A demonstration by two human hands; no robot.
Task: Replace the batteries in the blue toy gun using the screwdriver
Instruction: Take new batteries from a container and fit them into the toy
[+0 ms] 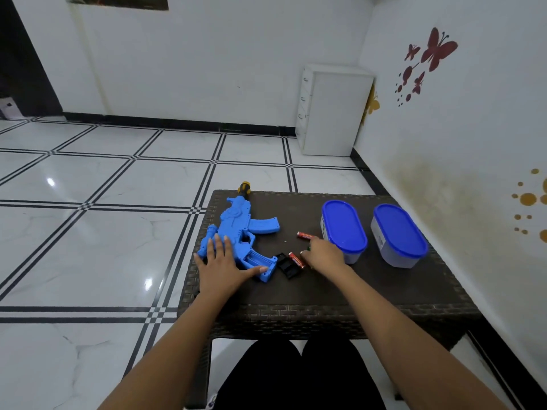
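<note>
The blue toy gun [236, 226] lies on the dark woven table [325, 294], its yellow and black muzzle [245, 187] pointing away. Its battery compartment [256, 259] in the stock stands open. My left hand [220, 266] rests flat on the stock and holds it down, thumb along the lower edge. The black battery cover [286, 266] lies just right of the stock with a red battery [297, 259] on it. A second red battery [304, 235] lies farther back. My right hand [324, 253] is curled between the two batteries, with something small and green [308, 248] at its fingertips.
Two grey tubs with blue lids [343, 224] [399, 230] stand on the right of the table, the nearer one touching my right hand. A tiny screw [285, 241] lies between gun and batteries. A wall runs along the right; tiled floor lies to the left.
</note>
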